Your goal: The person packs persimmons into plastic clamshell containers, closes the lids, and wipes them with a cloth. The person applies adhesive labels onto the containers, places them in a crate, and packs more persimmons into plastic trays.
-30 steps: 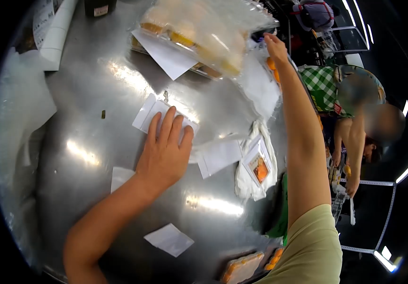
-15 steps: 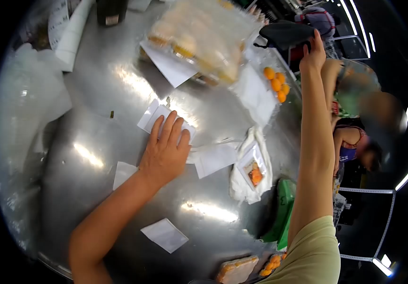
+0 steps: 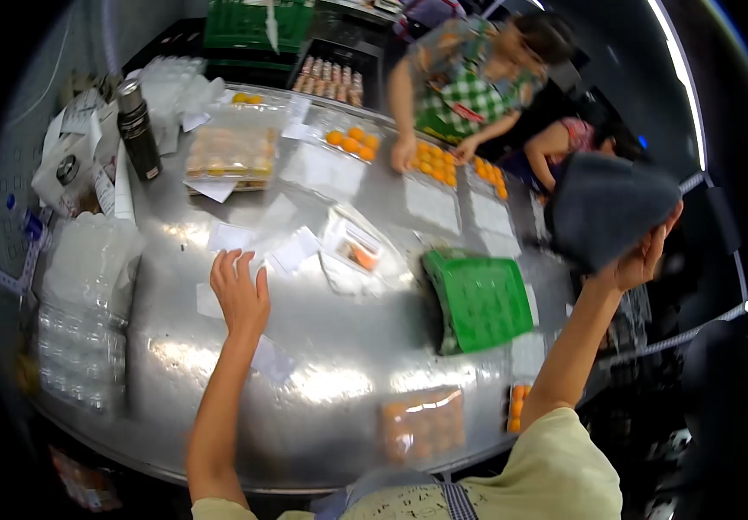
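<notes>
A dark cloth-like item (image 3: pixel 612 208), which looks like a cap, is in my right hand (image 3: pixel 638 260), raised at the right beyond the table. Fingers spread, my left hand (image 3: pixel 240 290) is over the metal table beside white papers (image 3: pixel 232 237). More papers (image 3: pixel 294 249) lie just right of it. Farther right, a white cloth (image 3: pixel 339 271) carries a clear packet (image 3: pixel 358 250) with an orange picture. A green crate (image 3: pixel 482 299) sits tilted on the table, right of the cloth.
Packed trays (image 3: pixel 231 156) and a dark flask (image 3: pixel 137 130) stand at the back left. Stacked clear trays (image 3: pixel 84 347) line the left edge. Across the table, a person (image 3: pixel 469 82) handles a tray of orange balls (image 3: pixel 433 165). A covered tray (image 3: pixel 423 425) lies near the front edge.
The view has swung, showing more of the table and the co-workers. My right hand has brought the dark item back toward the right. My left hand has come off the paper it was on.
</notes>
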Demonstrator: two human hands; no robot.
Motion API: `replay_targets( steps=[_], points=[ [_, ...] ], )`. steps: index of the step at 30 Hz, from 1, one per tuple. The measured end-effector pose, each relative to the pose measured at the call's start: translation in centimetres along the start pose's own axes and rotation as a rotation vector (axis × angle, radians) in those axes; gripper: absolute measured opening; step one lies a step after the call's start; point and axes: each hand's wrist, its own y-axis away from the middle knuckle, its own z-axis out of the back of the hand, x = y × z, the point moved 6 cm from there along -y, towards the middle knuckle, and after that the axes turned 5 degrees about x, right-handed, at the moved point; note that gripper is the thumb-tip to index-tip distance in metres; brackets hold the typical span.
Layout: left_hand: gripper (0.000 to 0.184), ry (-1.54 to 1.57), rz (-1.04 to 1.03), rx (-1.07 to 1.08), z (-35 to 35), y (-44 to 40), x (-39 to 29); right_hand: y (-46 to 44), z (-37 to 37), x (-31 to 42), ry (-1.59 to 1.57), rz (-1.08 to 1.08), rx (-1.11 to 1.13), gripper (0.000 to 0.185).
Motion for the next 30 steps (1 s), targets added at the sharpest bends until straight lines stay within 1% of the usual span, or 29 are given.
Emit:
replay_targets(
  steps=[1,2,3,4,6,7,8,9,10,11,13,14,15,16,17,18,19,20,21,22,23,24,25,27,28,29,30],
  points=[
    [0.033,0.082,-0.014,0.057,0.3,2.3,-1.7,2.0,2.3,2.5,0.25,0.034,-0.158,0.04],
    [0.032,0.158,-0.02,0.12,0.7,5.0,-3.2,4.3,4.0,4.7,0.507,0.023,-0.29,0.038],
    [0.032,0.233,-0.014,0.192,1.0,7.6,-4.6,6.4,3.9,6.6,0.64,-0.03,-0.354,0.039],
    [0.031,0.353,0.098,0.311,0.6,10.4,-5.8,7.8,2.5,7.8,0.624,-0.122,-0.35,0.039],
    [0.03,0.578,0.369,0.558,-1.1,17.7,-8.4,11.0,-0.8,9.4,0.589,-0.332,-0.34,0.049],
    [0.03,0.595,0.313,0.586,-1.7,20.6,-9.5,13.3,-1.2,9.8,0.42,-0.456,-0.43,0.048],
    [0.031,0.605,0.274,0.624,-2.2,23.9,-10.3,16.7,1.5,10.4,0.338,-0.515,-0.573,0.047],
    [0.032,0.587,0.291,0.661,-2.4,26.9,-11.2,21.2,4.4,11.0,0.255,-0.546,-0.719,0.046],
    [0.032,0.577,0.287,0.666,-2.9,28.9,-12.3,24.0,5.1,11.5,0.216,-0.647,-0.723,0.045],
    [0.032,0.671,0.448,0.747,-3.4,31.6,-12.5,26.1,4.3,12.1,0.194,-0.814,-0.658,0.044],
    [0.03,0.883,0.752,0.867,-4.5,36.4,-13.7,30.7,3.5,12.4,0.192,-1.071,-0.497,0.042],
    [0.029,0.924,0.763,0.865,-4.7,38.2,-13.9,33.3,3.3,11.7,0.232,-1.164,-0.389,0.041],
    [0.029,0.955,0.794,0.882,-5.6,38.2,-13.4,36.4,4.2,8.6,0.34,-1.267,-0.235,0.037],
    [0.028,1.011,0.777,0.887,-6.6,39.1,-13.4,40.1,3.9,6.7,0.51,-1.279,-0.024,0.036],
    [0.028,0.994,0.718,0.857,-8.0,40.1,-12.7,43.5,3.4,4.8,0.756,-1.206,0.227,0.037],
    [0.028,0.984,0.662,0.841,-8.8,40.6,-12.2,46.1,2.1,3.5,0.946,-1.097,0.427,0.041],
    [0.027,0.981,0.721,0.859,-9.0,40.7,-12.7,47.8,0.7,2.6,1.033,-1.015,0.561,0.046],
    [0.028,0.974,0.788,0.871,-9.2,40.7,-12.9,48.8,-1.4,1.9,1.002,-0.959,0.648,0.052],
    [0.028,0.889,0.756,0.852,-10.2,41.6,-11.5,49.5,-3.8,1.7,0.948,-0.903,0.705,0.06],
    [0.03,0.862,0.669,0.782,-10.4,41.7,-11.7,49.3,-5.9,2.7,0.714,-0.938,0.699,0.059],
    [0.032,0.828,0.584,0.71,-10.4,41.7,-12.0,50.0,-7.1,3.5,0.865,-0.772,0.769,0.058],
    [0.036,0.854,0.457,0.587,-8.5,40.2,-13.8,50.1,-7.6,4.1,1.005,-0.601,0.842,0.057],
    [0.036,0.835,0.601,0.618,-7.1,39.9,-15.2,50.0,-6.5,4.0,1.023,-0.626,0.862,0.057],
    [0.036,0.776,0.573,0.662,-9.1,41.3,-13.2,50.3,-3.3,4.8,1.055,-0.69,0.905,0.056],
    [0.036,0.747,0.56,0.683,-10.0,41.6,-12.5,50.4,-0.7,5.1,1.091,-0.717,0.865,0.058],
    [0.035,0.778,0.728,0.764,-10.2,41.6,-12.3,50.0,2.2,5.5,1.173,-0.723,0.819,0.058],
    [0.032,0.832,0.738,0.715,-10.5,41.8,-12.0,49.3,5.0,5.7,1.252,-0.725,0.775,0.059]
  ],
)
